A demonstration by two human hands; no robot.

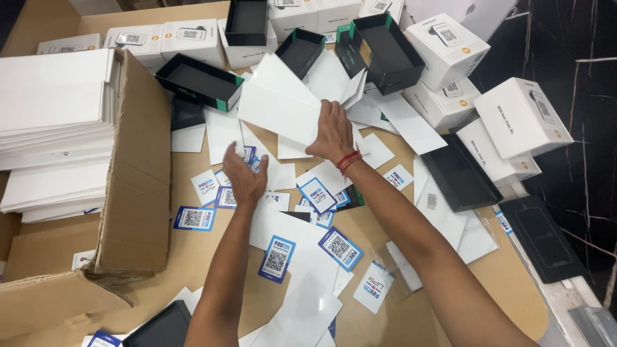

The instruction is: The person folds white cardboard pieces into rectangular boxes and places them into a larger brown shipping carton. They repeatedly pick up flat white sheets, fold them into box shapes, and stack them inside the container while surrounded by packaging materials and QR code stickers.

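Head view: my right hand [332, 133] grips a white card sheet [279, 103] at 12 o'clock; left hand [244, 180] open, sorting code stickers [195, 218]; next, probably a sticker pick.

— What do we see under our hands?
— Our right hand [332, 132] grips a folded white card sheet [277, 103], lifted and tilted over the table [212, 257].
— And the other?
— Our left hand [243, 177] lies palm down on small blue-edged code stickers [195, 218], fingers spread.
— Around us?
— Black open trays [199, 80] and white boxes [520, 115] at the far edge, a cardboard carton [135, 193] on the left with white sheets stacked [54, 128] inside.
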